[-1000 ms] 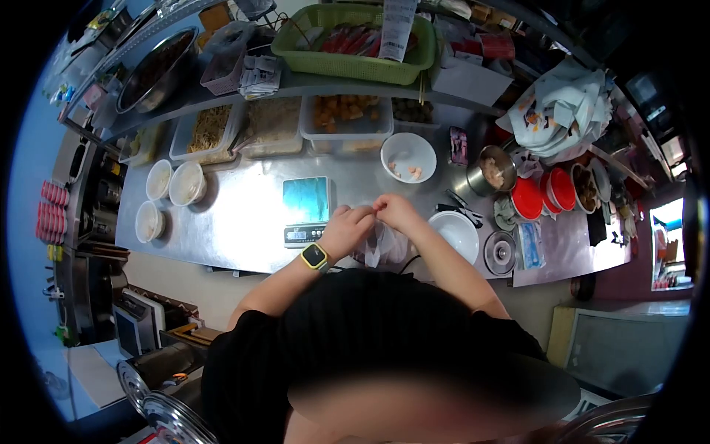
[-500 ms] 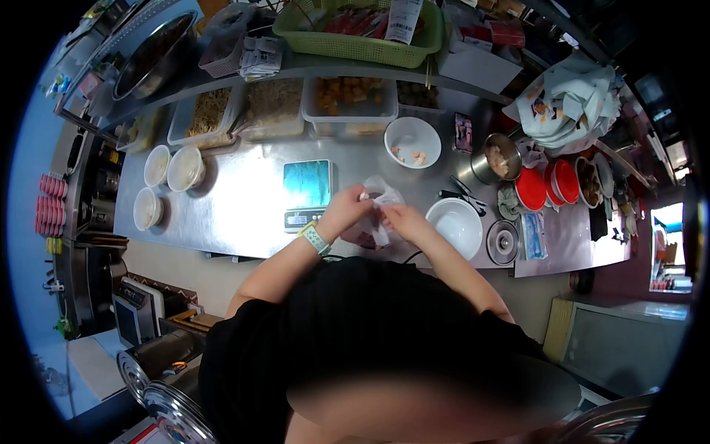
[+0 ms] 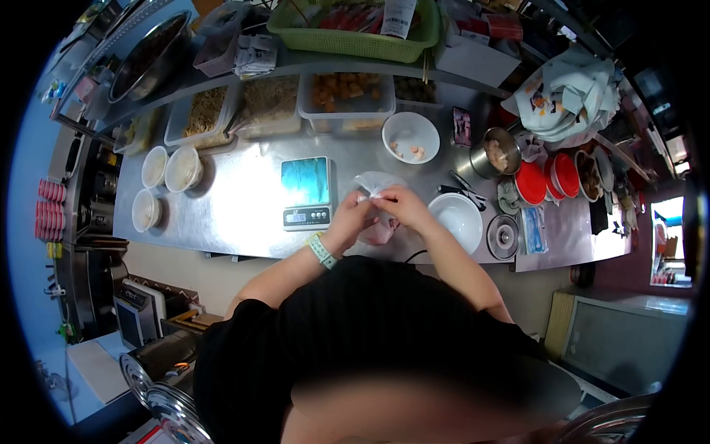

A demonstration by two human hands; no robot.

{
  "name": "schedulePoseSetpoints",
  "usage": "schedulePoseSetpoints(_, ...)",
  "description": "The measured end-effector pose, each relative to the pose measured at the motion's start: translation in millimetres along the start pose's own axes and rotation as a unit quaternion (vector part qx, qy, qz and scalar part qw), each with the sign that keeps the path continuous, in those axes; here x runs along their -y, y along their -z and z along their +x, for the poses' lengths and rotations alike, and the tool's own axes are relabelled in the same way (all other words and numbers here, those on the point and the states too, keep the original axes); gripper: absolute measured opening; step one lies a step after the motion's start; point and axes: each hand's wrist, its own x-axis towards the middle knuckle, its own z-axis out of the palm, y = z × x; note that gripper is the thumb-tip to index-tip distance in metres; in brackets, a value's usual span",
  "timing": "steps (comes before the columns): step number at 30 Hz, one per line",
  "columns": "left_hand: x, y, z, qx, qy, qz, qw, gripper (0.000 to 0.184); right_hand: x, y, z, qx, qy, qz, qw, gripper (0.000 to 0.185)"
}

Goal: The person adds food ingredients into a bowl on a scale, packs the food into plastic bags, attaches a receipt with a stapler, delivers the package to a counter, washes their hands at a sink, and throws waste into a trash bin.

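Note:
A clear plastic bag (image 3: 379, 231) with something pinkish inside hangs between my hands, near the front edge of the steel counter. My left hand (image 3: 350, 218), with a pale watch on its wrist, pinches the gathered neck of the bag. From the other side my right hand (image 3: 401, 206) grips the same neck, its fingers close to the left ones. Left of the hands lies a digital kitchen scale (image 3: 306, 194) with a lit display. A white bowl (image 3: 455, 224) stands beside my right wrist, and another white bowl (image 3: 411, 152) farther back contains a few pinkish pieces.
Several lidded tubs (image 3: 184, 169) stand at left. Food containers (image 3: 346, 111) line the back under a shelf bearing a green basket (image 3: 347, 43). At right are a metal pot (image 3: 497, 153), red lids (image 3: 530, 183), a phone (image 3: 461, 127) and a round steel lid (image 3: 503, 241).
Both hands have come closer together at the bag's neck. The bag's filled lower part now shows beneath them, and its loose top stands up above the fingers.

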Motion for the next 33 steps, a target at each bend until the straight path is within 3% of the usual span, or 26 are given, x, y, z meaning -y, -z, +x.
schedulePoseSetpoints(4,-25,3,-1,0.028,0.013,0.102,0.994,0.008,-13,-2,6,-0.029,-0.013,0.057,0.998,0.022)
schedulePoseSetpoints(5,-30,8,1,0.023,-0.049,0.290,0.955,0.010,-9,-2,3,-0.042,-0.052,0.057,0.996,0.020)
schedulePoseSetpoints(6,-34,12,2,0.017,-0.110,0.467,0.877,0.013,-6,-3,1,-0.054,-0.090,0.057,0.993,0.017)
schedulePoseSetpoints(7,-38,16,1,0.017,-0.110,0.467,0.877,0.013,-13,-5,0,-0.055,-0.090,0.057,0.993,0.017)
schedulePoseSetpoints(9,-45,21,-4,-0.028,-0.279,0.597,0.752,0.016,-33,-12,-4,-0.163,-0.012,-0.063,0.984,0.019)
schedulePoseSetpoints(10,-41,27,-6,-0.028,-0.277,0.597,0.753,0.016,-33,-16,-11,-0.163,-0.014,-0.062,0.985,0.019)
schedulePoseSetpoints(12,-22,41,-6,-0.100,-0.343,0.657,0.664,0.018,-28,-20,-22,-0.214,0.016,-0.196,0.957,0.019)
schedulePoseSetpoints(14,-22,39,-5,-0.109,-0.353,0.651,0.663,0.020,-27,-24,-22,-0.234,0.033,-0.155,0.959,0.019)
schedulePoseSetpoints(16,-24,34,-1,-0.058,-0.460,0.613,0.640,0.020,-26,-27,-19,-0.249,0.040,-0.109,0.962,0.018)
schedulePoseSetpoints(18,-28,24,12,-0.010,-0.500,0.569,0.653,0.020,-21,-26,-10,-0.217,0.013,-0.040,0.975,0.015)
schedulePoseSetpoints(20,-27,17,27,0.120,-0.452,0.496,0.731,0.019,-19,-28,-6,-0.192,-0.019,0.003,0.981,0.014)
schedulePoseSetpoints(22,-25,17,28,0.075,-0.426,0.503,0.748,0.020,-21,-29,-2,-0.169,-0.052,0.046,0.983,0.014)
schedulePoseSetpoints(24,-25,19,28,0.046,-0.313,0.503,0.804,0.025,-33,-32,0,-0.151,0.047,0.101,0.982,0.011)
schedulePoseSetpoints(25,-21,18,28,0.047,-0.312,0.503,0.805,0.025,-33,-28,4,-0.152,0.046,0.100,0.982,0.011)
schedulePoseSetpoints(27,-8,18,27,-0.055,-0.290,0.474,0.829,0.027,-30,-16,20,-0.045,-0.014,0.193,0.980,0.012)
schedulePoseSetpoints(30,-16,8,21,-0.087,-0.264,0.455,0.846,0.030,-24,1,34,0.042,-0.009,0.178,0.983,0.013)
schedulePoseSetpoints(33,-16,14,24,-0.088,-0.202,0.418,0.881,0.028,-29,3,39,0.020,0.031,0.137,0.990,0.008)
